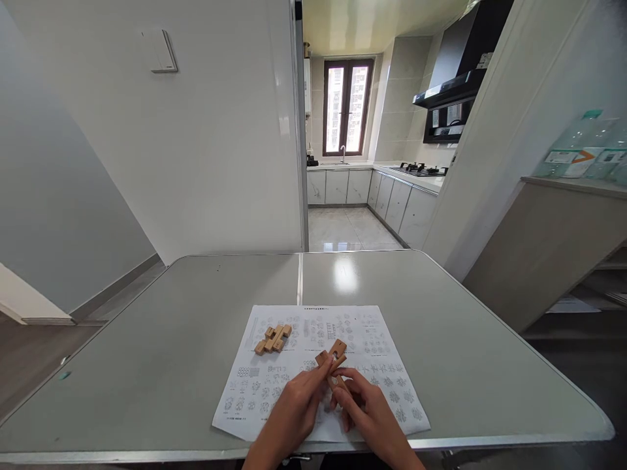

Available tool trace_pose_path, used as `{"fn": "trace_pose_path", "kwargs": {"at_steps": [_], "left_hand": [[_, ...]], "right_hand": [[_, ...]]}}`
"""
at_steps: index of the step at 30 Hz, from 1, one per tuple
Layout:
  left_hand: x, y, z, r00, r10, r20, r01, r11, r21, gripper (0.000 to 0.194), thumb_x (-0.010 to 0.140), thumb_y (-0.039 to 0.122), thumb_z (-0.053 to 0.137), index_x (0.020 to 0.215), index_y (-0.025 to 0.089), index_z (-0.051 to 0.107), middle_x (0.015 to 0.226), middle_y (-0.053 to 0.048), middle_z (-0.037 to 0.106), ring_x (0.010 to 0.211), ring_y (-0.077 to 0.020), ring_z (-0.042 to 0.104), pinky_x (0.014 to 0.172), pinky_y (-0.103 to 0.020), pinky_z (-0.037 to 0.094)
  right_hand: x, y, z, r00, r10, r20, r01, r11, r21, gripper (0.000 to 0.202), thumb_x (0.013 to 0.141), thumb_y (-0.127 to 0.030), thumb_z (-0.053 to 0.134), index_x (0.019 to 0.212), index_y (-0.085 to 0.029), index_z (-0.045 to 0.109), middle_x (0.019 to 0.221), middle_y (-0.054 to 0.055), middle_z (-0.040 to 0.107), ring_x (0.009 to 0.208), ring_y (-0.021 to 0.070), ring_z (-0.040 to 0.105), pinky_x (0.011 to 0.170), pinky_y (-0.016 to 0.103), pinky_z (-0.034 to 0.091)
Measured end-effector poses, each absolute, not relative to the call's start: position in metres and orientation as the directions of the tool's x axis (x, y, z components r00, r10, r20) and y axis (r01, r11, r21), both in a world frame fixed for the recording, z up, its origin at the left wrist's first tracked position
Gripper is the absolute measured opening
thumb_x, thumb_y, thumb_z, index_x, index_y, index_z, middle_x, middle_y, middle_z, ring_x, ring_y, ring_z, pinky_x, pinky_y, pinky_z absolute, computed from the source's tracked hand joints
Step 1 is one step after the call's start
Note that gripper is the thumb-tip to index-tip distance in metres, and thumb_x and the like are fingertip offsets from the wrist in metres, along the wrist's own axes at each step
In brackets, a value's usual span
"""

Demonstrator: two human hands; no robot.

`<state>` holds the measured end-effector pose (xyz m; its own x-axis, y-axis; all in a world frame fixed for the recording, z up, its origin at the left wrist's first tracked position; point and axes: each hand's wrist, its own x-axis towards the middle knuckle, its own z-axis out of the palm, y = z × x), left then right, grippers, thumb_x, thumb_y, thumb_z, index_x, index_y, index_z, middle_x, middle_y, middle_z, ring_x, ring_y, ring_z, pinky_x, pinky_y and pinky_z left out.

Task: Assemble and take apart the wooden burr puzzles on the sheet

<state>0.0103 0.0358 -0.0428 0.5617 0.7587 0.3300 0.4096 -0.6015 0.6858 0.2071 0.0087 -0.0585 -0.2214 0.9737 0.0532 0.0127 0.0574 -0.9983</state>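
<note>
Near the table's front edge, my left hand [300, 399] and my right hand [365, 406] meet over a printed sheet. Between them are joined wooden puzzle pieces [337, 350], crossed over one another. The fingertips of my left hand press on the pieces from the left, and my right hand's fingers wrap round their lower end. Fingers hide part of the wood. A small group of notched wooden blocks [273, 339] lies on the upper left of the paper sheet [235, 398], which shows rows of small diagrams.
The grey-green table [147, 365] has a metal rim and a seam across its middle. A small green bit [64, 375] lies near its left edge. Plastic bottles [573, 153] stand on a shelf at the right. Beyond the doorway is a kitchen.
</note>
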Motion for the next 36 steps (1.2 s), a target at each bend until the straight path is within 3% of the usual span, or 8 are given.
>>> {"fn": "trace_pose_path", "kwargs": {"at_steps": [4, 8, 11, 15, 18, 27, 32, 36], "left_hand": [[0.006, 0.038, -0.056, 0.472, 0.792, 0.386, 0.452, -0.594, 0.666, 0.061, 0.107, 0.018, 0.037, 0.163, 0.036, 0.021, 0.153, -0.005, 0.056, 0.126, -0.0256, 0.065, 0.101, -0.041, 0.058], [0.005, 0.039, -0.061, 0.394, 0.81, 0.434, 0.481, -0.584, 0.654, 0.06, 0.107, 0.015, 0.033, 0.163, 0.036, 0.023, 0.158, -0.005, 0.05, 0.138, -0.0247, 0.055, 0.111, -0.043, 0.052], [0.005, 0.038, -0.061, 0.352, 0.821, 0.45, 0.524, -0.571, 0.632, 0.061, 0.107, 0.014, 0.034, 0.162, 0.036, 0.024, 0.161, -0.004, 0.046, 0.141, -0.0239, 0.053, 0.113, -0.042, 0.051], [0.006, 0.038, -0.06, 0.299, 0.853, 0.428, 0.56, -0.52, 0.645, 0.058, 0.108, 0.018, 0.036, 0.162, 0.037, 0.024, 0.162, -0.002, 0.044, 0.143, -0.0235, 0.051, 0.113, -0.042, 0.051], [0.007, 0.038, -0.059, 0.294, 0.859, 0.42, 0.562, -0.51, 0.651, 0.057, 0.109, 0.019, 0.035, 0.162, 0.038, 0.025, 0.161, -0.002, 0.046, 0.144, -0.0236, 0.05, 0.114, -0.044, 0.05], [0.007, 0.036, -0.057, 0.28, 0.891, 0.356, 0.546, -0.453, 0.705, 0.051, 0.11, 0.023, 0.035, 0.158, 0.04, 0.031, 0.158, -0.001, 0.051, 0.142, -0.0215, 0.052, 0.115, -0.043, 0.049], [0.008, 0.033, -0.053, 0.214, 0.921, 0.326, 0.514, -0.39, 0.764, 0.04, 0.109, 0.028, 0.036, 0.147, 0.036, 0.046, 0.143, -0.004, 0.064, 0.132, -0.0228, 0.061, 0.106, -0.04, 0.054], [0.009, 0.032, -0.051, 0.18, 0.939, 0.292, 0.483, -0.343, 0.806, 0.034, 0.109, 0.032, 0.036, 0.14, 0.031, 0.049, 0.134, -0.008, 0.069, 0.12, -0.0248, 0.068, 0.096, -0.04, 0.058]], "right_hand": [[0.209, 0.01, -0.064, -0.142, 0.987, 0.075, 0.063, 0.085, -0.994, 0.049, 0.102, -0.058, 0.049, 0.133, -0.021, 0.059, 0.091, 0.005, 0.072, 0.065, 0.0169, 0.064, 0.061, 0.028, 0.053], [0.21, 0.01, -0.066, -0.087, 0.98, 0.179, 0.212, 0.194, -0.958, 0.038, 0.103, -0.049, 0.051, 0.128, -0.024, 0.064, 0.119, 0.01, 0.071, 0.1, 0.0248, 0.069, 0.083, 0.034, 0.058], [0.208, 0.009, -0.068, -0.106, 0.949, 0.298, 0.367, 0.316, -0.875, 0.034, 0.101, -0.036, 0.055, 0.133, -0.03, 0.063, 0.137, 0.008, 0.064, 0.125, 0.0273, 0.061, 0.103, 0.039, 0.054], [0.204, 0.01, -0.076, -0.184, 0.913, 0.364, 0.552, 0.402, -0.731, 0.053, 0.095, -0.025, 0.061, 0.146, -0.036, 0.053, 0.149, 0.002, 0.057, 0.143, 0.029, 0.045, 0.116, 0.047, 0.046], [0.203, 0.01, -0.079, -0.203, 0.911, 0.359, 0.587, 0.406, -0.7, 0.055, 0.093, -0.021, 0.061, 0.146, -0.036, 0.053, 0.146, 0.002, 0.059, 0.141, 0.0293, 0.045, 0.115, 0.048, 0.046], [0.201, 0.01, -0.084, -0.005, 0.951, 0.31, 0.574, 0.257, -0.777, 0.023, 0.093, -0.025, 0.061, 0.115, -0.027, 0.059, 0.118, 0.008, 0.061, 0.117, 0.0308, 0.055, 0.098, 0.047, 0.052], [0.2, 0.013, -0.093, 0.167, 0.915, 0.367, 0.672, 0.167, -0.722, 0.027, 0.095, -0.03, 0.056, 0.122, -0.026, 0.056, 0.127, 0.012, 0.056, 0.12, 0.0342, 0.053, 0.097, 0.051, 0.049], [0.201, 0.015, -0.098, 0.192, 0.903, 0.384, 0.711, 0.142, -0.689, 0.026, 0.096, -0.031, 0.055, 0.121, -0.025, 0.058, 0.12, 0.011, 0.063, 0.112, 0.0338, 0.058, 0.094, 0.05, 0.049]]}}
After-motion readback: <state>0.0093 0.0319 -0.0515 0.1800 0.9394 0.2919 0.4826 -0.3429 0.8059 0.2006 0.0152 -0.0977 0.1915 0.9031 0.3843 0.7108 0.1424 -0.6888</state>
